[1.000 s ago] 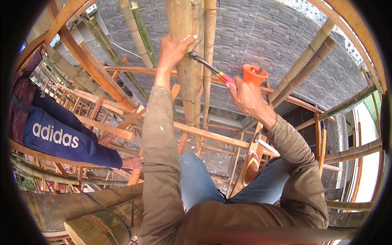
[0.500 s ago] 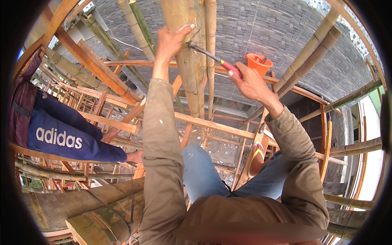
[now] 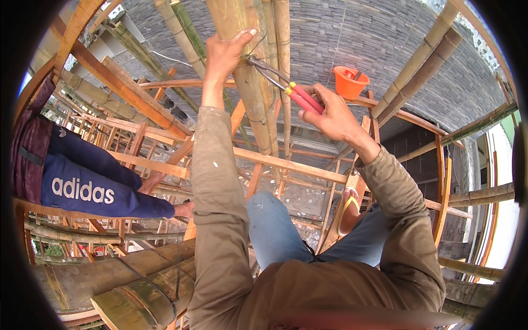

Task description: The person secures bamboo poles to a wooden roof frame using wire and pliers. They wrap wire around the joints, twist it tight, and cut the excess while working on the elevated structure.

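A thick tan bamboo pole (image 3: 254, 110) stands in front of me. My left hand (image 3: 222, 59) is wrapped around its left side, thumb across the front. In my right hand (image 3: 336, 116) I grip long pincers (image 3: 278, 78) with red and yellow handles, spread apart. Their head touches the pole just below my left thumb. A thin dark wire (image 3: 260, 42) shows on the pole by the head. Whether the jaws hold it, I cannot tell.
An orange bucket (image 3: 350, 87) hangs beyond my right hand. My sandaled foot (image 3: 350, 210) is on a wooden beam (image 3: 332, 234). Another person's legs in blue trousers (image 3: 93, 181) are at left. Bamboo and timber scaffolding surrounds me before a grey stone wall (image 3: 324, 33); ground shows far below.
The pincers' handles have spread apart; before, they were together. My right hand has shifted slightly downward, its fingers looser around the handles. My left hand stays on the pole.
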Demonstrator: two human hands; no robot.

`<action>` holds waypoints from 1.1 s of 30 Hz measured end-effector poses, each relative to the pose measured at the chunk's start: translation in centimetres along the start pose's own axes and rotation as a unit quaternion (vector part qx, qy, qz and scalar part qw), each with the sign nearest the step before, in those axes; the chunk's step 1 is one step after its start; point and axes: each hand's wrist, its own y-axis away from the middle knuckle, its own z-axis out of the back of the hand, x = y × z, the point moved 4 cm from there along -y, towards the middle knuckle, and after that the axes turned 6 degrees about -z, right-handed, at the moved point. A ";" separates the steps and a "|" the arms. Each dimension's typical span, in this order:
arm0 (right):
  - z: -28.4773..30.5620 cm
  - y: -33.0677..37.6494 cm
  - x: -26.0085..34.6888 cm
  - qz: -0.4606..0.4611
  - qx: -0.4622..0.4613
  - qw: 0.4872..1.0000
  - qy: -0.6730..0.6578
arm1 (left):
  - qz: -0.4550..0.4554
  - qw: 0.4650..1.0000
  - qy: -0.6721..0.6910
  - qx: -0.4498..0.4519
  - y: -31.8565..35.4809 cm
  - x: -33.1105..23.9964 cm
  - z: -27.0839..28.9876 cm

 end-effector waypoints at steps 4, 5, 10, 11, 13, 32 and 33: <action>-0.4 0.5 -0.7 -0.146 0.196 0.915 -0.320 | -0.001 1.000 -0.014 0.003 0.0 -0.2 0.1; -1.2 1.1 -1.0 -0.243 0.265 0.802 -0.476 | -0.002 1.000 -0.012 0.004 0.0 -0.2 0.1; -2.5 1.4 -1.2 -0.219 0.296 0.771 -0.520 | 0.002 1.000 -0.002 0.001 -0.2 -0.1 0.0; -2.5 1.3 -1.2 -0.207 0.277 0.805 -0.483 | 0.001 1.000 0.002 -0.002 -0.2 -0.1 0.0; -2.6 1.0 -1.0 -0.188 0.264 0.835 -0.445 | -0.004 1.000 0.008 -0.005 -0.2 -0.2 -0.1; -1.1 -0.2 0.4 -0.183 0.251 0.866 -0.392 | 0.002 1.000 0.010 -0.003 0.1 -0.5 -0.1; -1.2 -0.3 0.3 -0.183 0.239 0.873 -0.384 | 0.000 1.000 0.015 -0.006 0.1 -0.5 -0.1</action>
